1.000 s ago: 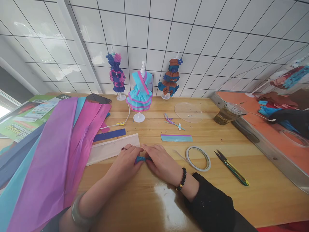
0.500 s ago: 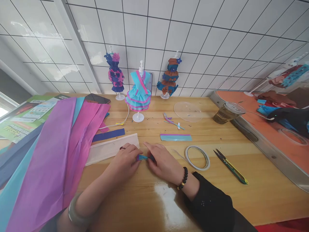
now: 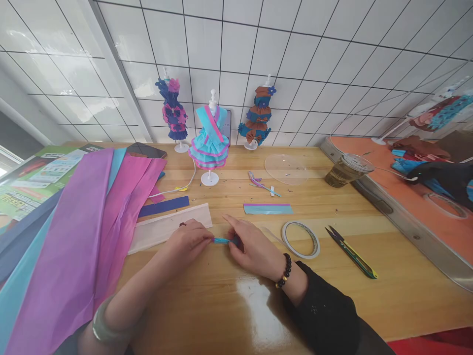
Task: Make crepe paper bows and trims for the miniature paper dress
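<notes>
Between my hands runs a small gathered strip of blue crepe paper [image 3: 221,240] with a purple edge. My left hand [image 3: 190,239] pinches its purple end. The other end is in the closed fingers of my right hand [image 3: 251,246], which partly hide it. Beyond my right hand lies a flat blue strip with a purple border [image 3: 268,209]. A pale strip [image 3: 170,228] and a dark blue strip [image 3: 164,205] are by my left hand. To the right are a roll of double-sided tape [image 3: 284,241] and thread snips [image 3: 351,251].
Small dress forms in paper dresses stand along the tiled wall, the nearest in a blue and pink dress [image 3: 210,143]. Large crepe paper sheets [image 3: 70,236] cover the left side. A lidded cup [image 3: 347,170] stands at the back right, near an orange surface [image 3: 373,153]. Scraps [image 3: 260,182] lie mid-table.
My hands have drawn slightly apart, the left one moving left. The strip between them looks longer and narrower. The whole view has shifted a little.
</notes>
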The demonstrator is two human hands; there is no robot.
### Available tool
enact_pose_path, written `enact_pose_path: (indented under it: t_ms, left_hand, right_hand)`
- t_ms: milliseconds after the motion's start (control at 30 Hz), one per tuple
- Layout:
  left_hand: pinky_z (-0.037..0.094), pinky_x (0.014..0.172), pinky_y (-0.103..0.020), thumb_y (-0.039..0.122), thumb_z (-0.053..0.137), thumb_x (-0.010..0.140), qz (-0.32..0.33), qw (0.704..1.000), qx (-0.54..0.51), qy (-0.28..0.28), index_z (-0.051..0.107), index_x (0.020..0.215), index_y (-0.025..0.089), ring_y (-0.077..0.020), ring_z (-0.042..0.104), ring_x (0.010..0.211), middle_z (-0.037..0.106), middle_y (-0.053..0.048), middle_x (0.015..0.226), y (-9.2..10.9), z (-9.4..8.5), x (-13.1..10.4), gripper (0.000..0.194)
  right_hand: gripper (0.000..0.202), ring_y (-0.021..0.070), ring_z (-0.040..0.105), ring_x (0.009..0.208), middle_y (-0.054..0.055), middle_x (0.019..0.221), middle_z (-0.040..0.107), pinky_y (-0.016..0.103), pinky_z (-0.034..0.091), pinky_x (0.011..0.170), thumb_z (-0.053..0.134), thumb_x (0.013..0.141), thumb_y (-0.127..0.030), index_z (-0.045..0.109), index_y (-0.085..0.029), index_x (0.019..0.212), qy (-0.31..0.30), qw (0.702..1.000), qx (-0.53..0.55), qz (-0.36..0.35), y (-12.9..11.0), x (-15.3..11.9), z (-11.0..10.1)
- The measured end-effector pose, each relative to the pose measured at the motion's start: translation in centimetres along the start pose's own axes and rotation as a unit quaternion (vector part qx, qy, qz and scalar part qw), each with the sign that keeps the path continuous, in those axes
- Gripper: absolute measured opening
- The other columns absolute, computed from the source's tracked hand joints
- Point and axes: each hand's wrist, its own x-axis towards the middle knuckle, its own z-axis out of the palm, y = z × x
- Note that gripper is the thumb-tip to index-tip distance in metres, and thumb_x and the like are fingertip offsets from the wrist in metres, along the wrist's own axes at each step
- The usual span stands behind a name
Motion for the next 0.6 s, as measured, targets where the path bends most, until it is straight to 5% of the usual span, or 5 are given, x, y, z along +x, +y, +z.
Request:
enact_pose_path:
  t_ms: [233, 600]
  left_hand:
    - [0.041, 0.085, -0.037, 0.023, 0.052, 0.079, 0.038, 0.999, -0.028, 0.026, 0.053, 0.112, 0.021, -0.0218, 0.049, 0.099, 0.057, -0.009, 0.106, 1.2, -0.3, 0.0, 0.033]
    - [0.038, 0.080, -0.036, 0.017, 0.046, 0.083, 0.044, 0.998, 0.031, -0.017, 0.064, 0.089, 0.022, -0.0193, 0.050, 0.085, 0.062, -0.004, 0.082, 1.4, 1.5, 0.3, 0.020]
  right_hand:
    - [0.065, 0.0178, 0.051, 0.084, 0.005, 0.089, 0.058, 0.035, 0.042, 0.082, 0.044, 0.076, -0.010, 0.021, -0.016, 0.136, 0.000, 1.000, 0.000, -0.022, -0.1, -0.1, 0.4]
    - [0.059, 0.0199, 0.050, 0.087, 0.008, 0.095, 0.058, 0.038, 0.043, 0.080, 0.041, 0.081, -0.012, 0.020, -0.015, 0.136, -0.001, 0.998, -0.032, -0.055, -0.8, -0.2, 0.7]
